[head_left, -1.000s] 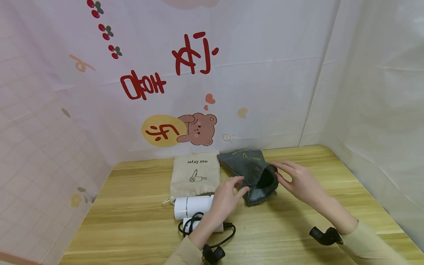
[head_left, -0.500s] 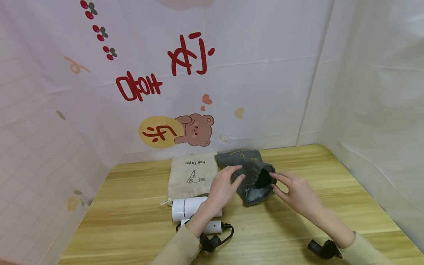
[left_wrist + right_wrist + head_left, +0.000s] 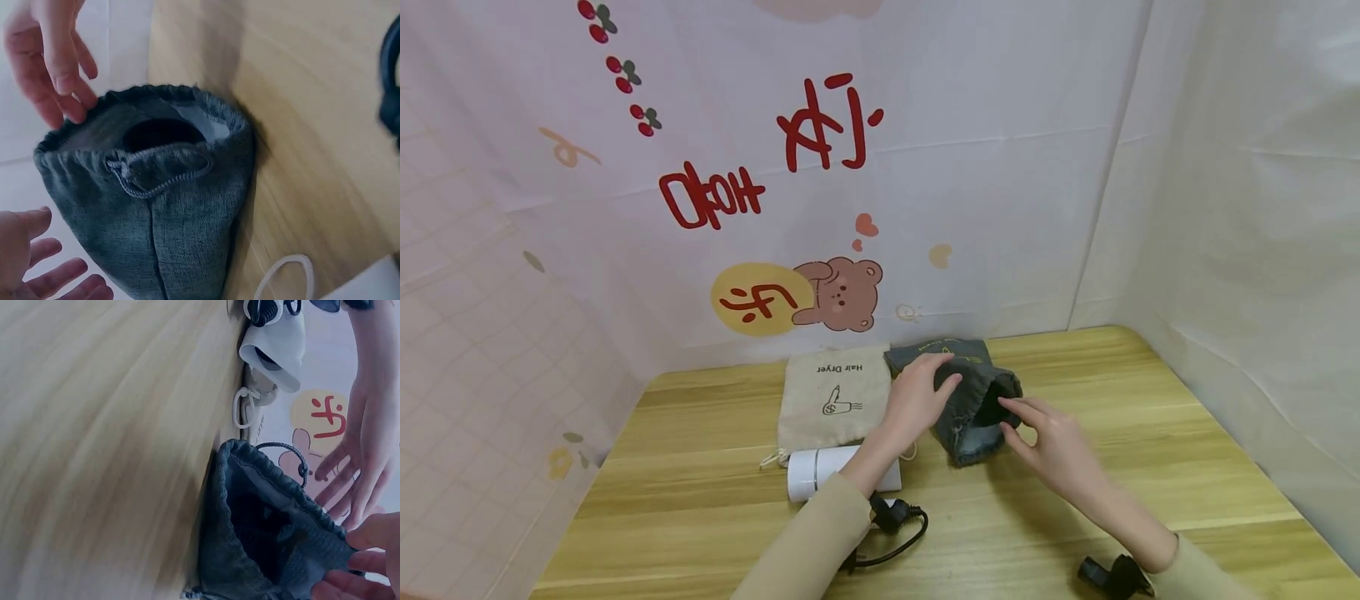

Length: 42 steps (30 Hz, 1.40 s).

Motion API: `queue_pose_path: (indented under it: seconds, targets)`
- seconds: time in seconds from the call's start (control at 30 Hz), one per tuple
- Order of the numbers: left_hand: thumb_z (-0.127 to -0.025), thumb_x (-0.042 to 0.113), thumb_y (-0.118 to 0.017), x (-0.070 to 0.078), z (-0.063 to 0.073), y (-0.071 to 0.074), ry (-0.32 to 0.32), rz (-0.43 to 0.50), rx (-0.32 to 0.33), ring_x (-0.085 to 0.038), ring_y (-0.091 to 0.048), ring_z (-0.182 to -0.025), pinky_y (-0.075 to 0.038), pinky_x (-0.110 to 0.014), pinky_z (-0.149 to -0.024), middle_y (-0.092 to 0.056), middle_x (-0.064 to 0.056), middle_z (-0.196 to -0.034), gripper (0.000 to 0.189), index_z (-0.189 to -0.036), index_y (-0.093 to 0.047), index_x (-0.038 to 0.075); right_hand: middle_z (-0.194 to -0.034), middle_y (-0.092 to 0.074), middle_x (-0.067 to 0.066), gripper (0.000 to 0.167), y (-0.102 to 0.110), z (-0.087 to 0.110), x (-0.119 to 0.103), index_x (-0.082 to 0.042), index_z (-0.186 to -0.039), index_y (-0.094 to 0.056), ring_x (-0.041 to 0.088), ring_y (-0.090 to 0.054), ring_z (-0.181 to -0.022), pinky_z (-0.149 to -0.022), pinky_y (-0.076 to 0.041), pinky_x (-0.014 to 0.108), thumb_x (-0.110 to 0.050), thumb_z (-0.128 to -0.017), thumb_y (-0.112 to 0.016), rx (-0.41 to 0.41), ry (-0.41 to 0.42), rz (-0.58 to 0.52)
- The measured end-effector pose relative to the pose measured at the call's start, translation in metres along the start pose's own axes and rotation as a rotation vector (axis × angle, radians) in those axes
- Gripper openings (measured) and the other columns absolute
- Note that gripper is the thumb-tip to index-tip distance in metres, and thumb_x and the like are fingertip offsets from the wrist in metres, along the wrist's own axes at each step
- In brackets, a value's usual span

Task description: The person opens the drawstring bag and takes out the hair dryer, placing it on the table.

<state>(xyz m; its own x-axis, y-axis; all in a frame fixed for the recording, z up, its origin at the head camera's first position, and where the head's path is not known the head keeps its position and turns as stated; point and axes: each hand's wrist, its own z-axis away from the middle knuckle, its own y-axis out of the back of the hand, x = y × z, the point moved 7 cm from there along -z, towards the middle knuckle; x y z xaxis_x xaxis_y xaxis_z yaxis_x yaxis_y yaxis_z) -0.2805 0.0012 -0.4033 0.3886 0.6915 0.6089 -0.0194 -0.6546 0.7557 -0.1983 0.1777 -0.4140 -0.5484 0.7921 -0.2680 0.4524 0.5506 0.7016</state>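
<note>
A dark grey drawstring bag (image 3: 973,385) lies on the table with its mouth gaping toward me. Inside the mouth, a dark round form (image 3: 161,132) shows in the left wrist view. My left hand (image 3: 917,402) hovers along the bag's left side, thumb and fingers spread apart. At the mouth's right rim is my right hand (image 3: 1060,446), with thumb and fingertips parted. In the right wrist view the right fingers (image 3: 353,582) overlap the opening. A white hair dryer (image 3: 803,477) lies partly hidden beneath my left forearm.
A beige pouch (image 3: 808,408) printed "Hair Dryer" lies flat left of the grey bag. The dryer's black cord (image 3: 880,562) loops on the wooden table (image 3: 1150,433). A white printed curtain (image 3: 1000,167) hangs behind and at both sides.
My left hand has moved forward beside the grey bag. My right hand has shifted left from the bag's outer right rim to in front of its mouth.
</note>
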Motion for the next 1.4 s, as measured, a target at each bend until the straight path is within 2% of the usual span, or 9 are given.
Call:
queue_pose_path:
  seconds: [0.2,0.4,0.5,0.57,0.7,0.9,1.13,1.23,1.4]
  targets:
    - [-0.105,0.038,-0.065,-0.001,-0.015,-0.009,0.051,-0.027,-0.04,-0.027,-0.062,-0.138,-0.055,-0.046,-0.111,-0.064,-0.005,-0.15,0.047,-0.148,-0.061,0.02,-0.109,-0.079,0.02,0.038,-0.013,0.002,0.008,0.0,-0.121,-0.076,0.023,-0.074,-0.076,-0.059,-0.055,0.027,-0.004,-0.084,-0.083,-0.081,-0.154,-0.009]
    - [-0.103,0.038,-0.068,-0.006,-0.021,-0.015,0.079,-0.069,-0.045,-0.029,-0.061,-0.136,-0.055,-0.044,-0.109,-0.066,-0.006,-0.146,0.042,-0.141,-0.067,0.019,-0.114,-0.077,0.025,0.044,-0.023,0.001,0.011,0.003,-0.127,-0.072,0.032,-0.075,-0.086,-0.071,-0.061,0.043,-0.008,-0.086,-0.082,-0.131,-0.212,0.015]
    - [-0.101,0.034,-0.071,-0.009,-0.022,-0.019,0.062,-0.091,-0.028,-0.028,-0.064,-0.129,-0.057,-0.042,-0.104,-0.072,-0.005,-0.134,0.032,-0.129,-0.074,0.018,-0.117,-0.075,0.027,0.047,-0.026,0.001,0.013,0.004,-0.13,-0.07,0.034,-0.075,-0.087,-0.076,-0.062,0.05,-0.009,-0.086,-0.082,-0.153,-0.234,0.032]
    - [-0.1,0.03,-0.072,-0.012,-0.023,-0.021,0.052,-0.109,-0.02,-0.026,-0.066,-0.123,-0.057,-0.04,-0.102,-0.075,-0.003,-0.126,0.025,-0.121,-0.078,0.018,-0.119,-0.074,0.028,0.048,-0.029,0.0,0.015,0.004,-0.131,-0.069,0.031,-0.073,-0.082,-0.076,-0.062,0.051,-0.01,-0.087,-0.081,-0.17,-0.247,0.04]
    - [-0.1,0.025,-0.073,-0.015,-0.025,-0.023,0.034,-0.136,-0.016,-0.023,-0.069,-0.113,-0.059,-0.037,-0.096,-0.077,-0.001,-0.118,0.017,-0.114,-0.08,0.019,-0.121,-0.072,0.029,0.049,-0.032,0.0,0.019,0.006,-0.132,-0.067,0.03,-0.072,-0.08,-0.078,-0.062,0.051,-0.012,-0.088,-0.081,-0.189,-0.252,0.061]
    - [-0.1,0.02,-0.07,-0.019,-0.029,-0.019,0.003,-0.166,-0.005,-0.02,-0.073,-0.105,-0.061,-0.032,-0.089,-0.079,-0.001,-0.113,0.016,-0.113,-0.081,0.018,-0.124,-0.07,0.033,0.052,-0.035,-0.004,0.026,0.009,-0.133,-0.065,0.049,-0.072,-0.107,-0.088,-0.061,0.06,-0.014,-0.089,-0.081,-0.209,-0.273,0.068]
    - [-0.102,0.021,-0.068,-0.026,-0.031,-0.014,-0.003,-0.226,-0.008,-0.018,-0.074,-0.105,-0.062,-0.031,-0.088,-0.079,-0.001,-0.112,0.017,-0.113,-0.08,0.019,-0.129,-0.068,0.035,0.057,-0.038,-0.011,0.036,0.013,-0.131,-0.064,0.052,-0.069,-0.114,-0.092,-0.06,0.062,-0.023,-0.09,-0.082,-0.225,-0.281,0.082]
    - [-0.103,0.021,-0.067,-0.027,-0.032,-0.014,0.001,-0.229,-0.024,-0.019,-0.074,-0.104,-0.062,-0.032,-0.088,-0.078,-0.001,-0.112,0.017,-0.115,-0.079,0.018,-0.129,-0.068,0.035,0.057,-0.038,-0.012,0.037,0.012,-0.129,-0.066,0.051,-0.068,-0.117,-0.094,-0.06,0.061,-0.025,-0.09,-0.083,-0.213,-0.263,0.115]
    - [-0.103,0.021,-0.067,-0.029,-0.032,-0.015,0.002,-0.212,-0.039,-0.018,-0.073,-0.101,-0.061,-0.031,-0.085,-0.077,-0.002,-0.112,0.018,-0.117,-0.078,0.018,-0.118,-0.074,0.029,0.049,-0.038,-0.016,0.026,0.008,-0.121,-0.072,0.046,-0.071,-0.109,-0.092,-0.061,0.057,-0.025,-0.087,-0.086,-0.156,-0.174,0.157]
